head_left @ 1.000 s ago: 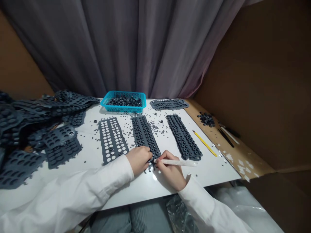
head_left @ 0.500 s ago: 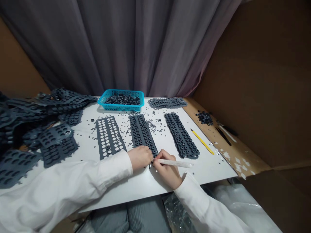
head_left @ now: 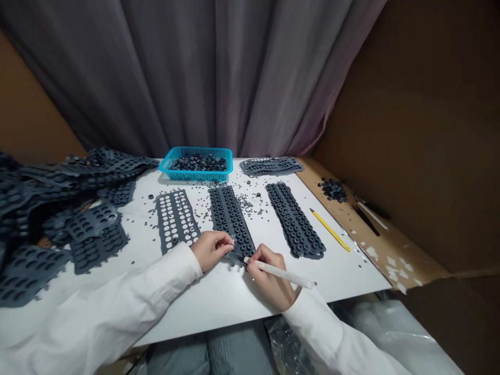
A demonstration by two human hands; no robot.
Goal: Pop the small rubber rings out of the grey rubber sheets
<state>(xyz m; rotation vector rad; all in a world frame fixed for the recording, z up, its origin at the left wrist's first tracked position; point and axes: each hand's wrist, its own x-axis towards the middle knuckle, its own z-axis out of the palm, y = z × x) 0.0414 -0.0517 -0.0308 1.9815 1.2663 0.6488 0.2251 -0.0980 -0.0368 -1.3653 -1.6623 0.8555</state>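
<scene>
A white table (head_left: pixel 219 307) is carrying a big heap of dark punched sheets (head_left: pixel 47 203) at the left, a blue basket (head_left: pixel 201 163) of rings at the back, and three dark strips lying side by side: a holed strip (head_left: pixel 175 220), a middle strip (head_left: pixel 231 221) full of rings, and a right strip (head_left: pixel 295 220), with a yellow pencil (head_left: pixel 330 229) beside it. The left hand (head_left: pixel 213 248) is curling over the middle strip's near end, fingertips pinching its edge. The right hand (head_left: pixel 269 276) is gripping a white stick (head_left: pixel 279 272), whose tip is touching that same near end.
</scene>
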